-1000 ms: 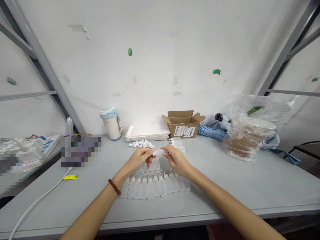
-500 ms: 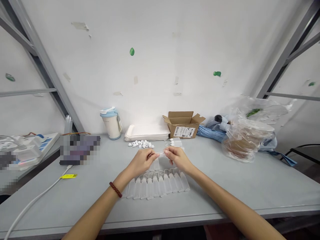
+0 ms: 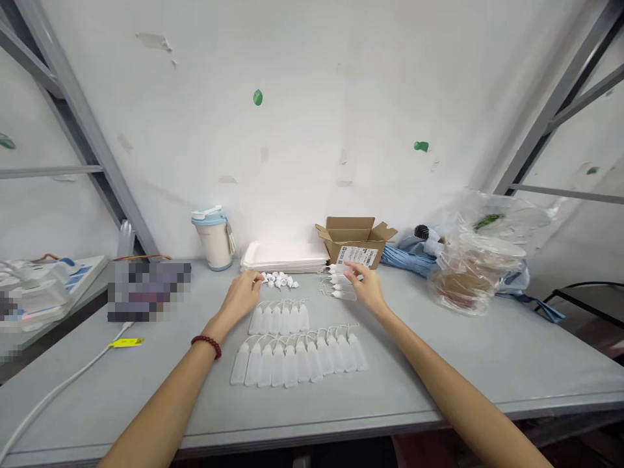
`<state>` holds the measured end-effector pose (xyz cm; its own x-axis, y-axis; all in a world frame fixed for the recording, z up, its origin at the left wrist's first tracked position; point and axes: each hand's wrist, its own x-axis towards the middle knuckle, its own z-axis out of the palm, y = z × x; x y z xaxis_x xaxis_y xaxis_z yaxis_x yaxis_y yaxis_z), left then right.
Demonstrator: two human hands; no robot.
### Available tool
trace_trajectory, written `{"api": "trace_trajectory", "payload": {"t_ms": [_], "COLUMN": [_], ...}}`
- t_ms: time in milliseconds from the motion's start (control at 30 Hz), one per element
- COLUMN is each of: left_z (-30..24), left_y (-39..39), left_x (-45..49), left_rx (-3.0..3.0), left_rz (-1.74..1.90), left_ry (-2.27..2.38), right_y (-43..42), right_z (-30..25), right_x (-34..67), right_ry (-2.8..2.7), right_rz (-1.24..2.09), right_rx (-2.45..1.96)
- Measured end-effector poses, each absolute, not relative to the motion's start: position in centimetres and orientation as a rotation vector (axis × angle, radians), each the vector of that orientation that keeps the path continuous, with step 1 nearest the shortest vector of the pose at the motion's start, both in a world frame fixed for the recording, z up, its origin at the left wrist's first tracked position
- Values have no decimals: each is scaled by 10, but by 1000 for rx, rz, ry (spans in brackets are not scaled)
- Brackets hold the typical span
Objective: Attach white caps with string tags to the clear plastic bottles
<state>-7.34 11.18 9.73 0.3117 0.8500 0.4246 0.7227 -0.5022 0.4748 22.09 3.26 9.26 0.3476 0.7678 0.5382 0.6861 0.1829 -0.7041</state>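
Observation:
My left hand [image 3: 242, 294] is closed in a pinch on a small white cap [image 3: 264, 278] at the left edge of the pile of white caps [image 3: 280, 279]. Its fingertips partly hide what they hold. To the right, my right hand [image 3: 366, 287] reaches over a small stack of translucent plastic bottles [image 3: 344, 287], thumb and forefinger apart around the upper ones. Between my forearms lie two rows of similar bottles: a shorter back row [image 3: 279, 320] and a longer front row [image 3: 297, 363]. Thin curved strands run from their tops.
Behind the caps lies a stack of white trays or sheets [image 3: 285, 257], beside an open cardboard box [image 3: 353, 244]. A blue-lidded cup [image 3: 214, 240] stands at back left. Plastic-wrapped goods [image 3: 475, 273] and blue cloth [image 3: 409, 259] lie right. A white cable [image 3: 73, 383] crosses the left side.
My hands, together over the middle with a small pale item between them, have separated. The left has moved left to the caps, the right to the bottle stack. The back row is uncovered.

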Motion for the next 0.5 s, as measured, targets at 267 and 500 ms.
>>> {"api": "trace_trajectory", "payload": {"t_ms": [267, 500], "left_z": [82, 73], "left_y": [131, 136], "left_x": [-85, -84], "left_rx": [2451, 2505], "left_rz": [861, 796], "left_ry": [1565, 1520], "right_y": [46, 50], "right_z": [80, 74], "right_x": [248, 251], "right_ry": [-1386, -1465], "right_rz": [55, 32], "right_rx": [-1615, -1643]}}
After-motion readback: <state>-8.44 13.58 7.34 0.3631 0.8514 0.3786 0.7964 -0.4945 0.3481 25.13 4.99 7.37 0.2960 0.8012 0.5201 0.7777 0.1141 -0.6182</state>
